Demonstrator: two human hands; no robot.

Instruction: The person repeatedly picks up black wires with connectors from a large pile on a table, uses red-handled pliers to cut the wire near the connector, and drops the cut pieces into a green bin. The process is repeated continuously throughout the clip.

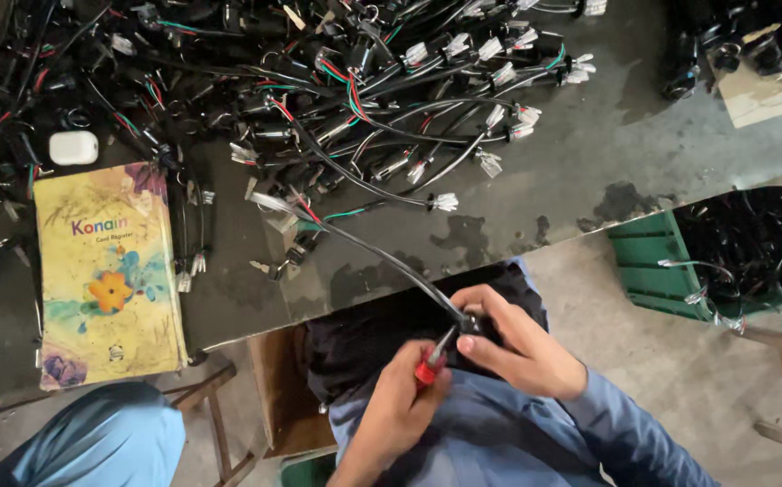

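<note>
At the lower centre of the frame, a person in blue sleeves works over the edge of a dark, stained workbench [571, 171]. The left hand [400, 410] is closed in a fist around a red-handled screwdriver [431, 362], whose metal shaft angles up and to the right. Its tip meets a small black switch unit [472, 323], which the right hand [513, 347] pinches between thumb and curled fingers, just above the person's lap. A black cable [382, 257] runs from that unit up and to the left onto the bench, ending near red and green wires.

Across the upper half of the frame lies a large tangle of black wire harnesses [355, 99] with white plastic connectors at their ends. At the left, a yellow notebook with a flower-printed cover [107, 271] rests flat on the bench, and a small white case [73, 147] sits just above it. A green plastic crate [648, 266] holding more black wiring stands at the right, below the bench edge. Another person's blue-clad knee [111, 437] shows at the lower left, beside a brown cardboard box [278, 388].
</note>
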